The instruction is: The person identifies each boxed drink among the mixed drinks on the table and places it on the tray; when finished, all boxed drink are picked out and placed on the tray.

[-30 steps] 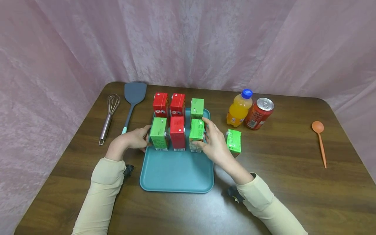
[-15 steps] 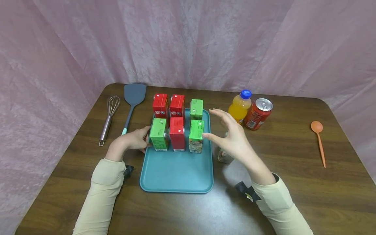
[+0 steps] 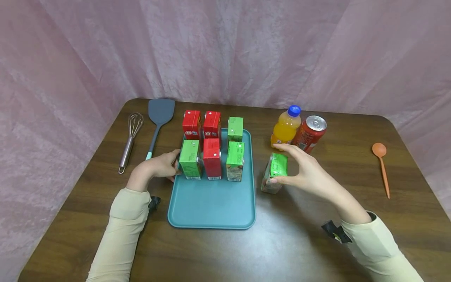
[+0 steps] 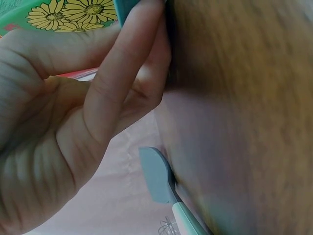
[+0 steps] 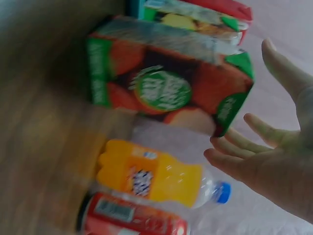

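My left hand (image 3: pixel 159 166) grips the left rim of a teal tray (image 3: pixel 211 209); in the left wrist view thumb and fingers pinch the tray edge (image 4: pixel 124 9). Two rows of upright juice cartons stand on it: red cartons (image 3: pixel 212 156) and green ones, such as the front right green carton (image 3: pixel 235 162). Just right of the tray, another green juice carton (image 3: pixel 279 166) stands on the table. My right hand (image 3: pixel 310 172) is spread beside that carton, thumb and fingers apart. Apples are printed on its side, and in the right wrist view the fingertips (image 5: pixel 215 154) are close to its top.
Behind the right hand stand an orange soda bottle (image 3: pixel 286 127) and a red can (image 3: pixel 310 135). An orange spoon (image 3: pixel 382 164) lies far right. A whisk (image 3: pixel 130 143) and a grey spatula (image 3: pixel 161 111) lie on the left. A pink curtain (image 3: pixel 225 51) hangs behind the table.
My right hand has let go of the front right green carton on the tray and moved right to the carton on the table. The left hand stays at the tray rim.
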Tool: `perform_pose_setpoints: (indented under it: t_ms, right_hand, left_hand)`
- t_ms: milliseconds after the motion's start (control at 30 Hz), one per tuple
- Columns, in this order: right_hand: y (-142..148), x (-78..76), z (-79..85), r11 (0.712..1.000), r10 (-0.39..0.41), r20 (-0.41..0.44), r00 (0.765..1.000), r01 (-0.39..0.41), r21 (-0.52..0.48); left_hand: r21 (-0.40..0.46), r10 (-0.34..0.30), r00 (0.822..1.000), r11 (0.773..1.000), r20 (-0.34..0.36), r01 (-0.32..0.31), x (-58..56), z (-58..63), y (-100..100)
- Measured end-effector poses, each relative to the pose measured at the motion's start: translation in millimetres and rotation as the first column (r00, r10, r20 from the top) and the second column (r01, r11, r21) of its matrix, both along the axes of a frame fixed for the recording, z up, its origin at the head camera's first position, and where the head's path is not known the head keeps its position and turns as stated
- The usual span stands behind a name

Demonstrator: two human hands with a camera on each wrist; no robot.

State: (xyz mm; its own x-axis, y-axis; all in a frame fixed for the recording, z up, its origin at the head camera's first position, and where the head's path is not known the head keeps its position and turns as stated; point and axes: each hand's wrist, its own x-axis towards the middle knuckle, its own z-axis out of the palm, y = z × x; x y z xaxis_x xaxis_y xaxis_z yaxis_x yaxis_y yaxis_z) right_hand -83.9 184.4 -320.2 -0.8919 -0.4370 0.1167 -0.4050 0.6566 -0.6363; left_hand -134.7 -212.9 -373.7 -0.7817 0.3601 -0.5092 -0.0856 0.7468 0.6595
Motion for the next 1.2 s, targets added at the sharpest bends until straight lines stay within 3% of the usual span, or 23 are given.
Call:
perform_pose_setpoints:
  t_ms: [400,733,967,1200]
  right_hand:
    - [3,-5.0,-12.2,0.998,-0.004,0.070,0.998,0.000,0.061]
    - [0,-1.3,-29.4,0.994,-0.041,0.024,0.999,0.044,-0.101]
    - [-1,6.0,-25.6,0.992,-0.066,-0.040,0.997,0.061,-0.112]
    - [-10,17.8,-9.3,0.984,-0.026,-0.048,0.999,0.018,-0.175]
  left_hand:
    - [0.015,-0.006,1.000,1.000,-0.019,0.006,-0.8,1.7,-3]
    - [-0.028,-0.005,1.000,1.000,-0.012,0.004,0.3,0.5,-1]
    - [-0.015,-0.005,1.000,1.000,-0.015,0.005,-0.3,-0.1,0]
    - [-0.017,-0.010,1.000,1.000,-0.020,0.010,-0.2,-0.4,0]
